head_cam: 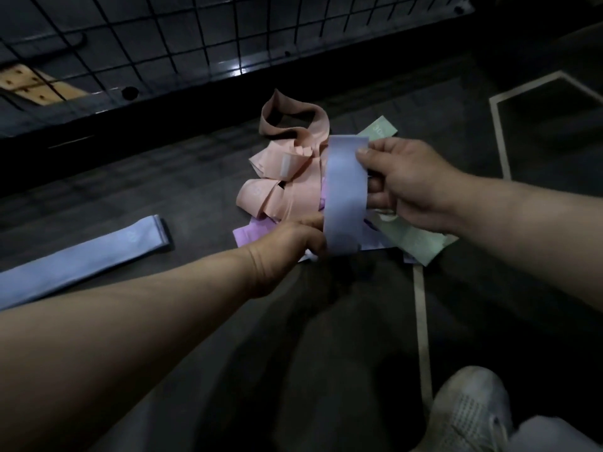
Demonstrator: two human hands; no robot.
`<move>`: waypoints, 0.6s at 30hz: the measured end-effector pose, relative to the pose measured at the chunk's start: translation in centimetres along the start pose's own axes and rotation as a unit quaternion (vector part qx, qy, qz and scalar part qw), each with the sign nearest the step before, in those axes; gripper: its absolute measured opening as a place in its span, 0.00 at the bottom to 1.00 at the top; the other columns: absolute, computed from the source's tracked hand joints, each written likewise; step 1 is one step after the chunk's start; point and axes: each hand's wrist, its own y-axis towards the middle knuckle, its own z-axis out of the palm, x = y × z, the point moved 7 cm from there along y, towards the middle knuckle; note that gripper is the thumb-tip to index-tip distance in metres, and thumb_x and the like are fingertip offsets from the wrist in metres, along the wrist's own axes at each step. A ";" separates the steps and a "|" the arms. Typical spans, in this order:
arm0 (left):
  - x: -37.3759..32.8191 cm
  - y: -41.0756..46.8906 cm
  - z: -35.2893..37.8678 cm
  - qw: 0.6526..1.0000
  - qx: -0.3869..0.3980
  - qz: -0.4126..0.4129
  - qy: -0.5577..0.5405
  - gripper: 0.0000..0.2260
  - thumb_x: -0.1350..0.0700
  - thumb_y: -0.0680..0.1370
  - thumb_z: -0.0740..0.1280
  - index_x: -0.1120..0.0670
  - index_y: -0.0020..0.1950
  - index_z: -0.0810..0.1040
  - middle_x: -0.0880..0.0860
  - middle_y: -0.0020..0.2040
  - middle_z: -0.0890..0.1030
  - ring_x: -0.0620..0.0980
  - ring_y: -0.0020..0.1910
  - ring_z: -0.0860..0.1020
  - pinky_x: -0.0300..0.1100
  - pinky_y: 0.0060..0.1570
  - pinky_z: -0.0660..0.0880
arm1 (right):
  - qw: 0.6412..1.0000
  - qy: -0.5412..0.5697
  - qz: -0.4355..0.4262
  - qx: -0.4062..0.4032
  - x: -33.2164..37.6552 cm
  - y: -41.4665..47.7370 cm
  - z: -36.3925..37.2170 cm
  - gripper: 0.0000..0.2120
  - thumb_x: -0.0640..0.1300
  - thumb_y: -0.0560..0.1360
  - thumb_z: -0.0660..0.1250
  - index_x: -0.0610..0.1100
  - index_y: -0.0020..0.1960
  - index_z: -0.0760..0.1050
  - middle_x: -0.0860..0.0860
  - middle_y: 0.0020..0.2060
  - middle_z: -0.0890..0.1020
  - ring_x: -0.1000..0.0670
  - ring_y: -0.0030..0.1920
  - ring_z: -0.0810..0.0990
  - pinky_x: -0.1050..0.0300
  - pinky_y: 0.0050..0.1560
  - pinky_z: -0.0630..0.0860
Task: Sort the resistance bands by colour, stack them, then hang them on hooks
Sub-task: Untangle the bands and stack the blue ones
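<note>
Beneath the blue band (pixel 342 197), tangled pink bands (pixel 287 190); wire grid (pixel 202 34) beyond.

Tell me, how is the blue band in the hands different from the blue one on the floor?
The held band is pinched between the left hand and right hand above the mixed pile; the floor band lies flat, apart to the left, untouched. The floor band shows a pale printed mark; the held band's visible face looks plain. Both are wide, pale blue.
</note>
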 end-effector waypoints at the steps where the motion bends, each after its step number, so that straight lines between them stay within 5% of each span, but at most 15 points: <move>1: 0.2 -0.1 -0.1 1.000 0.003 -0.012 -0.002 0.22 0.60 0.65 0.62 0.60 0.58 0.79 0.60 0.57 0.82 0.58 0.57 0.79 0.52 0.62 0.74 | 1.000 0.029 0.003 -0.010 0.4 0.4 -0.1 0.10 0.42 0.84 0.59 0.38 0.59 0.75 0.42 0.47 0.85 0.45 0.44 0.86 0.52 0.39 0.83; 7: 1.6 -1.6 -1.3 0.994 0.010 -0.081 -0.072 0.07 0.63 0.73 0.69 0.60 0.50 0.80 0.59 0.41 0.84 0.55 0.38 0.82 0.45 0.42 0.81 | 0.983 0.148 -0.020 -0.109 3.0 2.7 -3.1 0.11 0.40 0.84 0.57 0.36 0.58 0.75 0.43 0.47 0.84 0.50 0.42 0.86 0.57 0.40 0.82; 11: 2.0 -2.4 -4.6 0.990 -0.088 -0.091 -0.062 0.03 0.63 0.76 0.68 0.58 0.43 0.77 0.57 0.35 0.80 0.52 0.29 0.78 0.40 0.27 0.75 | 0.984 0.135 -0.004 -0.113 2.6 3.1 -5.0 0.13 0.40 0.83 0.58 0.38 0.62 0.75 0.44 0.53 0.84 0.49 0.51 0.85 0.56 0.48 0.83; 16: 2.1 -3.1 -10.0 0.972 -0.225 -0.072 0.022 0.01 0.63 0.76 0.70 0.58 0.47 0.81 0.56 0.35 0.79 0.47 0.25 0.72 0.37 0.23 0.67 | 0.996 0.001 0.020 -0.091 1.4 2.7 -6.1 0.04 0.44 0.81 0.60 0.47 0.51 0.73 0.52 0.37 0.76 0.55 0.34 0.74 0.61 0.38 0.69; 18: 2.2 -3.6 -11.8 0.959 -0.272 -0.062 0.055 0.04 0.60 0.75 0.72 0.57 0.49 0.81 0.55 0.36 0.81 0.45 0.24 0.73 0.38 0.23 0.67 | 0.995 0.037 0.033 -0.083 0.8 2.5 -6.3 0.04 0.42 0.82 0.59 0.46 0.49 0.71 0.51 0.37 0.75 0.56 0.32 0.75 0.63 0.34 0.73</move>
